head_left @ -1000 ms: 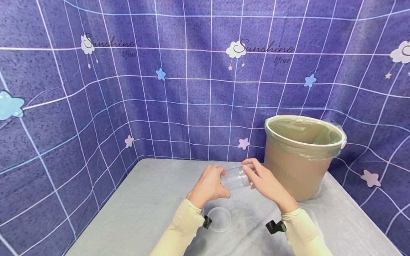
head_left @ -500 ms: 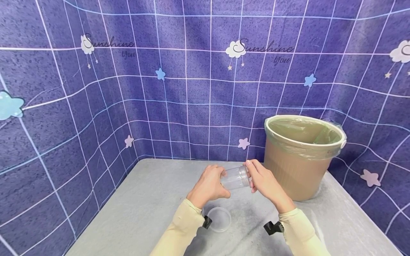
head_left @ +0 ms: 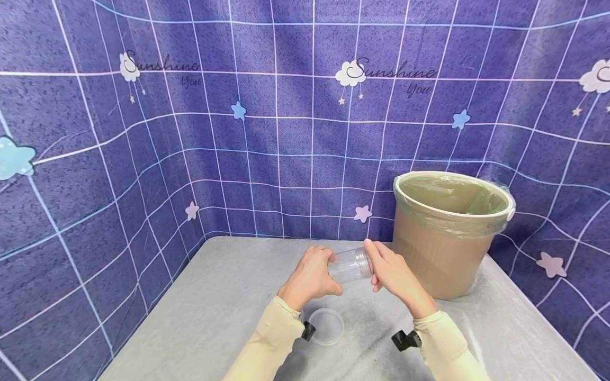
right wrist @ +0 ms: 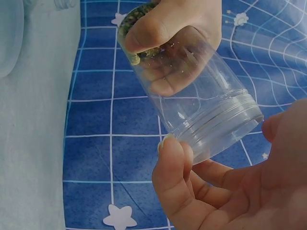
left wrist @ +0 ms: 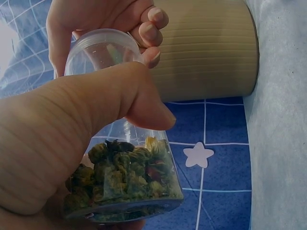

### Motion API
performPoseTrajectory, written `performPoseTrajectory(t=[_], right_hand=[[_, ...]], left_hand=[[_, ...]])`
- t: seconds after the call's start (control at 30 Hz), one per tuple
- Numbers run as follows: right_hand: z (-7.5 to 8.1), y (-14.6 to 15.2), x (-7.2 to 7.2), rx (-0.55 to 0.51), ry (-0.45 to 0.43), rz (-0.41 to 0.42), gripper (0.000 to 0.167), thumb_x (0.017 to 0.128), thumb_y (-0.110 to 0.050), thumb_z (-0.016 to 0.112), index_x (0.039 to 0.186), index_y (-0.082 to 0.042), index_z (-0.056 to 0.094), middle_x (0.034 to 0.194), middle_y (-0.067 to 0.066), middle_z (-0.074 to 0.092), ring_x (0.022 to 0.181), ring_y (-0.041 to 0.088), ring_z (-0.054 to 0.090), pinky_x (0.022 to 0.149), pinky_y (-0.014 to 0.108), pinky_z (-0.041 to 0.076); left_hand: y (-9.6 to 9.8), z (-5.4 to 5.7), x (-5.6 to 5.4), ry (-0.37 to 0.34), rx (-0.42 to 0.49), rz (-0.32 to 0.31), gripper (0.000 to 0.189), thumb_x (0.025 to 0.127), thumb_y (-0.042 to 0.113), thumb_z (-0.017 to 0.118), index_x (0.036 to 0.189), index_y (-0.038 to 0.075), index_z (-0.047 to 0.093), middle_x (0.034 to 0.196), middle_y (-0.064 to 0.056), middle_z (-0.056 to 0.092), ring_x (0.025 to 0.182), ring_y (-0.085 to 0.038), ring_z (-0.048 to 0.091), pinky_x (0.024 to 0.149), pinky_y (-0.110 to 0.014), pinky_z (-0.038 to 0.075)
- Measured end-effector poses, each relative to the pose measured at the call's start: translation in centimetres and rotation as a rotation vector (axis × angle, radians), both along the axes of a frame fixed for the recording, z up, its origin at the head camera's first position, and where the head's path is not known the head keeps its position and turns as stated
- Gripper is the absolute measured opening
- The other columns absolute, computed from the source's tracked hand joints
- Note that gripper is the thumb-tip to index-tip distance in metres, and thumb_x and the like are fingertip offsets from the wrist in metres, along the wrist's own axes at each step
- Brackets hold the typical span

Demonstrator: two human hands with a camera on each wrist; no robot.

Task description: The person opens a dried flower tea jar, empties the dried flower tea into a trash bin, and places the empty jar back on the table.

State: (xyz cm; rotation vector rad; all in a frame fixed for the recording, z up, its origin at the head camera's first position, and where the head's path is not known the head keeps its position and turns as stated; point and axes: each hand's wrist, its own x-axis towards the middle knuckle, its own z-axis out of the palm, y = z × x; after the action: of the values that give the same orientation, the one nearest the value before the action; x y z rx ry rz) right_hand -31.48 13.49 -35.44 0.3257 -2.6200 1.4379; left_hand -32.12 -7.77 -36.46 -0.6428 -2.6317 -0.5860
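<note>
Crosswise, long axis of jar [head_left: 346,266], neck toward right hand [head_left: 391,269]; left hand [head_left: 312,274] fingers grip body, right fingers pinch neck.

2 pale yellow sleeves [head_left: 261,338], snug at the cuffs [head_left: 288,310], 2 small, angular, black wrist pieces [head_left: 405,340]

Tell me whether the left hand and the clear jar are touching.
Touching. The right wrist view shows the left hand gripping the clear jar, thumb across one side and fingers visible through its wall.
</note>
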Motion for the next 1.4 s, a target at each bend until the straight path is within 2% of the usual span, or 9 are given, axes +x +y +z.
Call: performPoseTrajectory(t=[0.1, 0.2, 0.37, 0.63, 0.73, 0.9, 1.4], right_hand=[[0.0, 0.0, 0.0, 0.013, 0.006, 0.004, 0.06, 0.106, -0.063, 0.036, 0.125, -0.013, 0.063, 0.07, 0.008, 0.058, 0.051, 0.021, 0.061, 0.056, 0.036, 0.057], [-0.1, 0.0, 0.1, 0.029, 0.013, 0.004, 0.062, 0.105, -0.063, 0.037, 0.131, -0.014, 0.063, 0.069, 0.008, 0.057, 0.051, 0.02, 0.061, 0.057, 0.037, 0.057], [-0.1, 0.0, 0.0, 0.047, 0.024, 0.0, 0.057, 0.106, -0.06, 0.04, 0.129, -0.015, 0.065, 0.066, 0.008, 0.058, 0.05, 0.02, 0.06, 0.058, 0.036, 0.056], [-0.1, 0.1, 0.0, 0.051, 0.034, 0.02, 0.05, 0.106, -0.057, 0.043, 0.119, -0.014, 0.065, 0.062, 0.007, 0.059, 0.051, 0.021, 0.062, 0.059, 0.037, 0.057], [-0.1, 0.3, 0.0, 0.057, 0.033, 0.04, 0.049, 0.106, -0.057, 0.044, 0.121, -0.014, 0.065, 0.064, 0.007, 0.06, 0.053, 0.021, 0.063, 0.061, 0.038, 0.057], [0.0, 0.6, 0.0, 0.061, 0.037, 0.069, 0.044, 0.106, -0.054, 0.046, 0.123, -0.017, 0.063, 0.066, 0.006, 0.06, 0.055, 0.021, 0.065, 0.063, 0.035, 0.056], [0.2, 1.0, 0.0, 0.072, 0.06, 0.129, 0.037, 0.107, -0.045, 0.051, 0.129, -0.017, 0.06, 0.07, 0.006, 0.061, 0.061, 0.027, 0.068, 0.069, 0.034, 0.053]], left_hand=[[0.0, 0.0, 0.0, -0.008, 0.002, -0.002, 0.049, 0.055, 0.026, 0.089, 0.097, 0.011, 0.069, 0.088, 0.0, 0.062, 0.084, -0.018, 0.052, 0.074, -0.029, 0.047], [0.0, -0.1, 0.0, -0.011, 0.003, -0.004, 0.049, 0.055, 0.026, 0.089, 0.096, 0.012, 0.068, 0.09, -0.002, 0.063, 0.084, -0.018, 0.052, 0.074, -0.029, 0.047], [0.0, -0.1, 0.0, -0.001, 0.001, -0.005, 0.048, 0.055, 0.026, 0.089, 0.096, 0.011, 0.068, 0.092, -0.005, 0.066, 0.084, -0.019, 0.052, 0.074, -0.029, 0.047], [0.0, 0.0, 0.0, 0.007, -0.002, -0.004, 0.049, 0.055, 0.026, 0.09, 0.096, 0.011, 0.069, 0.089, 0.0, 0.063, 0.084, -0.019, 0.053, 0.074, -0.029, 0.048], [-0.1, 0.0, 0.0, 0.007, 0.0, -0.004, 0.05, 0.054, 0.026, 0.09, 0.097, 0.011, 0.069, 0.089, 0.001, 0.063, 0.084, -0.019, 0.053, 0.074, -0.029, 0.048], [-0.1, 0.0, 0.0, -0.002, 0.01, -0.011, 0.049, 0.055, 0.026, 0.09, 0.097, 0.01, 0.069, 0.093, -0.006, 0.067, 0.084, -0.019, 0.052, 0.074, -0.03, 0.048], [-0.2, 0.0, -0.1, -0.004, -0.001, -0.011, 0.048, 0.056, 0.026, 0.089, 0.097, 0.011, 0.068, 0.092, -0.005, 0.067, 0.084, -0.019, 0.052, 0.073, -0.029, 0.047]])
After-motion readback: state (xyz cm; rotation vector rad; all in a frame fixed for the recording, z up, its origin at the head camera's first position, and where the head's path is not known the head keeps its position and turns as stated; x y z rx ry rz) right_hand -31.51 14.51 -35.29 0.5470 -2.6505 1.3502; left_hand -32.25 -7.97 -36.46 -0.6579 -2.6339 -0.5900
